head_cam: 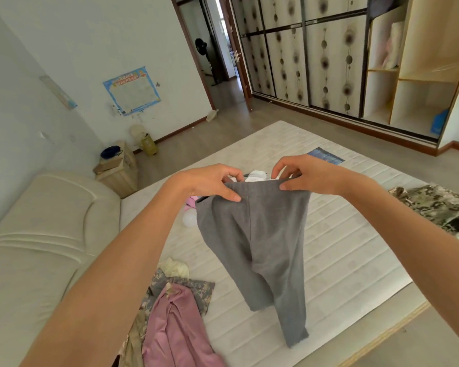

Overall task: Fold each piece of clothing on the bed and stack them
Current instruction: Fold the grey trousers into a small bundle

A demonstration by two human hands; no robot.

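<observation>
Both hands were raised over the middle of the bed (342,234), a bare white quilted mattress, and held a pair of grey trousers (260,242) up by the waistband. The left hand (212,182) pinched the left end of the band, thumb on the near face of the cloth and fingers curled over the top edge. The right hand (306,174) pinched the right end in the same manner, thumb toward the wearer and fingers bent over the far side. The waistband was stretched fairly straight between them. The trousers hung free in the air; the two legs dangled down and toward the near side, the longer one ending just above the mattress near its near edge.

At the near left lay a heap of unfolded clothes: a pink garment (175,332) on top of a camouflage-patterned piece (194,290), with a pale cream item (174,267) just beyond them. A second camouflage garment (435,207) lay at the right edge of the bed. Behind the waistband, between the hands, some white cloth (257,175) showed on the far part of the mattress, and a blue sheet of paper (325,156) lay beyond that. A white balloon (190,218) rested left of the trousers, beside a bit of pink. A cream headboard (45,221) bordered the left side of the bed.
</observation>
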